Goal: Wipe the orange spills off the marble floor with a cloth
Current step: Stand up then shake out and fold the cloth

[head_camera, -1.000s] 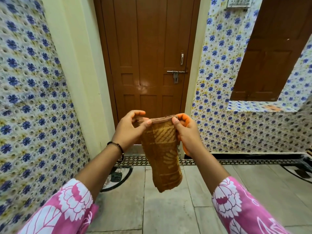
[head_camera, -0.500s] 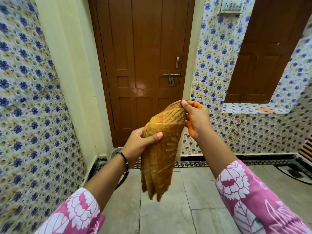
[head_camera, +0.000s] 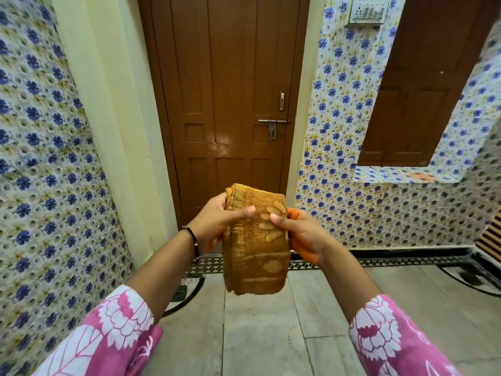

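The cloth [head_camera: 254, 242], a folded mustard-orange piece with a paler woven pattern, hangs upright in the air in front of the person, held between both hands at about its upper half, well above the marble floor [head_camera: 265, 335]. The left hand [head_camera: 217, 223] grips its left edge, thumb laid across the front face and fingers curled behind the top corner. The right hand [head_camera: 301, 234] grips the right edge the same way, thumb on the front and fingers wrapped behind; its fingers and palm edge are stained orange. A dark bracelet [head_camera: 193, 241] sits on the left wrist, and both forearms come out of pink sleeves [head_camera: 113, 340] with white flowers. Behind the cloth stands a closed brown door [head_camera: 227, 104] with a metal latch [head_camera: 272, 124] on its right side. Tiled walls [head_camera: 46, 158] with blue flowers run on both sides, and a switch plate [head_camera: 368, 10] is mounted high on the right wall. An orange patch [head_camera: 421, 177] marks the tiled ledge at the right. No orange spill on the floor can be made out from the head view.
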`<action>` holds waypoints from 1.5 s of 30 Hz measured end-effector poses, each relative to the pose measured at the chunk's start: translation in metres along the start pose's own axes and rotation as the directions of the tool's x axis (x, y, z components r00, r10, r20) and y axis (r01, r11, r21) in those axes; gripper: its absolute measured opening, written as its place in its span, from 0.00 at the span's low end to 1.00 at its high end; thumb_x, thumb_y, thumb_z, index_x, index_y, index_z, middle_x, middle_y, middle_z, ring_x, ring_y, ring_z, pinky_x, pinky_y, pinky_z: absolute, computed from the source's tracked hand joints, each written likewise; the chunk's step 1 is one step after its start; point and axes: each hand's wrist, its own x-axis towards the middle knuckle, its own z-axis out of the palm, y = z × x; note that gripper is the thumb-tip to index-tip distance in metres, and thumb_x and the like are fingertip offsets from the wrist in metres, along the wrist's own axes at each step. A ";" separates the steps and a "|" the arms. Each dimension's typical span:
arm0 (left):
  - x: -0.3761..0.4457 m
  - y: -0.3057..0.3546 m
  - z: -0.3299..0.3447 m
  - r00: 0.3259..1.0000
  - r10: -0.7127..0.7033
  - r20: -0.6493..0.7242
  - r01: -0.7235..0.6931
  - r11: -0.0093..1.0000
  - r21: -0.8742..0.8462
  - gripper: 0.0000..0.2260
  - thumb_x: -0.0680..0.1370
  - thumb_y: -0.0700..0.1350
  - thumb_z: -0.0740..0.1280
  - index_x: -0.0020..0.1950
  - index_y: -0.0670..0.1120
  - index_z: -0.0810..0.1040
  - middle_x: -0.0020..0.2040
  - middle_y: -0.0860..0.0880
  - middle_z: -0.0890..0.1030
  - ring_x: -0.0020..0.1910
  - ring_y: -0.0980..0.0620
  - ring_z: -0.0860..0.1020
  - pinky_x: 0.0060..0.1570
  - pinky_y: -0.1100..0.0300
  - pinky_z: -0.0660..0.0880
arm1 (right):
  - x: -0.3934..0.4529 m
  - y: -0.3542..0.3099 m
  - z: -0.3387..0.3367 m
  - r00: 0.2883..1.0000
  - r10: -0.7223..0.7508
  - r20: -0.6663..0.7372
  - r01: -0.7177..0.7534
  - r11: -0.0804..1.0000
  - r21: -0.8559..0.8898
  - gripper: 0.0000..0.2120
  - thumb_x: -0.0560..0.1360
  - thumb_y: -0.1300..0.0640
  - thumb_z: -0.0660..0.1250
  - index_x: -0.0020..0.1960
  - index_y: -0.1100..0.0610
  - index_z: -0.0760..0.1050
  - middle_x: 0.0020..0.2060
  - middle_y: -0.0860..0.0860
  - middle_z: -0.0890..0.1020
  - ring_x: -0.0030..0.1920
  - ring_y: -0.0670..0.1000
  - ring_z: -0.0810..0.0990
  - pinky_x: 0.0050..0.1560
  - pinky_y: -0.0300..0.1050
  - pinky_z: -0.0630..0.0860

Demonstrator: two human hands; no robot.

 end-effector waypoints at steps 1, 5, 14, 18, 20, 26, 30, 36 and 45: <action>-0.001 -0.001 -0.002 0.999 -0.035 0.031 0.031 0.993 0.112 0.23 0.68 0.43 0.74 0.60 0.49 0.72 0.55 0.48 0.80 0.53 0.50 0.80 0.46 0.52 0.79 | 0.001 -0.002 -0.001 1.000 -0.001 -0.016 0.001 1.000 0.011 0.09 0.74 0.62 0.67 0.54 0.60 0.75 0.46 0.56 0.83 0.48 0.55 0.83 0.49 0.52 0.80; -0.001 -0.006 -0.004 0.995 -0.084 0.048 0.075 0.984 0.163 0.19 0.74 0.38 0.70 0.62 0.51 0.70 0.56 0.47 0.79 0.54 0.48 0.80 0.48 0.43 0.80 | 0.007 -0.004 -0.005 0.999 0.009 -0.043 -0.006 0.998 0.061 0.12 0.76 0.66 0.65 0.58 0.58 0.74 0.48 0.58 0.82 0.46 0.56 0.82 0.43 0.49 0.82; 0.002 -0.021 -0.012 0.999 0.042 0.027 -0.043 0.998 0.036 0.17 0.77 0.29 0.60 0.43 0.47 0.83 0.41 0.48 0.84 0.43 0.50 0.82 0.41 0.57 0.81 | 0.016 0.008 0.002 0.984 -0.031 -0.174 0.082 0.954 0.290 0.16 0.77 0.73 0.53 0.47 0.58 0.74 0.41 0.59 0.80 0.41 0.56 0.80 0.41 0.54 0.80; 0.001 -0.018 -0.010 0.968 0.248 0.030 -0.250 0.957 0.150 0.25 0.73 0.21 0.59 0.33 0.47 0.85 0.46 0.55 0.83 0.46 0.60 0.82 0.36 0.60 0.80 | 0.014 0.003 0.006 0.977 -0.111 -0.180 0.159 0.946 0.282 0.18 0.78 0.74 0.51 0.40 0.59 0.75 0.35 0.55 0.81 0.40 0.53 0.80 0.34 0.48 0.80; 0.001 -0.016 -0.014 0.924 0.379 0.046 -0.378 0.892 0.249 0.19 0.72 0.23 0.63 0.37 0.43 0.85 0.51 0.55 0.81 0.51 0.60 0.80 0.39 0.57 0.81 | 0.010 0.000 0.007 0.960 -0.223 -0.166 0.247 0.960 0.135 0.24 0.77 0.75 0.55 0.31 0.57 0.79 0.30 0.51 0.82 0.38 0.51 0.81 0.31 0.44 0.80; 0.007 -0.008 -0.023 0.729 0.671 0.137 -0.618 0.558 0.554 0.09 0.70 0.33 0.73 0.47 0.43 0.84 0.57 0.56 0.78 0.57 0.62 0.76 0.54 0.67 0.75 | 0.010 -0.028 0.006 0.836 -0.541 0.088 0.542 0.793 -0.279 0.05 0.70 0.62 0.68 0.38 0.57 0.82 0.44 0.50 0.83 0.49 0.51 0.81 0.45 0.44 0.80; 0.012 0.003 -0.025 0.755 0.651 0.081 -0.600 0.636 0.485 0.07 0.71 0.36 0.71 0.45 0.46 0.85 0.59 0.51 0.80 0.59 0.57 0.76 0.57 0.60 0.75 | 0.022 -0.030 0.000 0.865 -0.502 -0.028 0.478 0.838 -0.262 0.14 0.71 0.78 0.55 0.38 0.70 0.78 0.55 0.54 0.80 0.59 0.56 0.77 0.50 0.47 0.79; 0.015 0.008 -0.013 0.876 0.466 -0.127 -0.410 0.857 0.312 0.15 0.72 0.31 0.70 0.51 0.50 0.83 0.54 0.51 0.82 0.55 0.54 0.80 0.55 0.56 0.78 | 0.017 -0.003 0.004 0.939 -0.340 -0.059 0.344 0.909 0.237 0.24 0.71 0.55 0.62 0.67 0.56 0.68 0.49 0.54 0.80 0.50 0.52 0.79 0.48 0.47 0.77; 0.001 0.007 -0.008 0.987 -0.081 -0.140 0.085 0.996 0.021 0.16 0.80 0.53 0.60 0.47 0.42 0.79 0.39 0.45 0.83 0.38 0.48 0.82 0.34 0.59 0.78 | 0.012 0.033 0.029 0.987 -0.102 -0.120 0.118 0.985 0.129 0.12 0.71 0.62 0.70 0.54 0.59 0.74 0.48 0.55 0.83 0.52 0.56 0.81 0.56 0.54 0.77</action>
